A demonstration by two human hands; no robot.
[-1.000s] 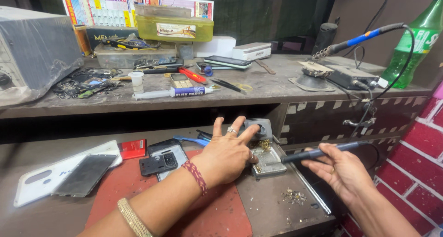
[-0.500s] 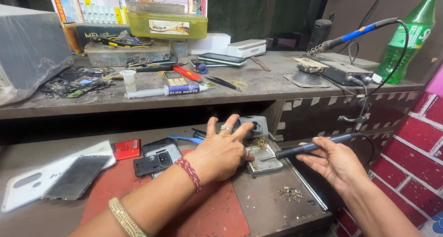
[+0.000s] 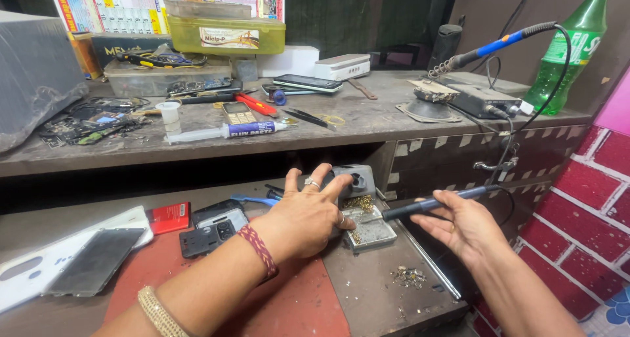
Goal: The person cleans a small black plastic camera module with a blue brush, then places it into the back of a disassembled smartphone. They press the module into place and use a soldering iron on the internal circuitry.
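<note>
My left hand [image 3: 307, 213] lies over a small grey holder [image 3: 351, 179] and a metal tray [image 3: 374, 233] with brass tip-cleaning wool [image 3: 359, 204] at the middle of the lower bench, fingers curled around the holder. My right hand [image 3: 462, 225] grips a dark soldering iron [image 3: 426, 204] by its handle. The iron's tip points left into the brass wool. Its cable runs up to the right.
A dismantled black phone [image 3: 211, 231], a red battery [image 3: 169, 217] and a white back cover [image 3: 39, 265] lie at left on a red mat [image 3: 315, 304]. The upper shelf [image 3: 367, 124] holds a syringe tube [image 3: 223, 131], tools, a second iron [image 3: 499, 43] and a green bottle [image 3: 566, 55]. Brick wall at right.
The view has shifted slightly. My right hand has kept the iron's tip at the brass wool, and my left hand has stayed on the holder.
</note>
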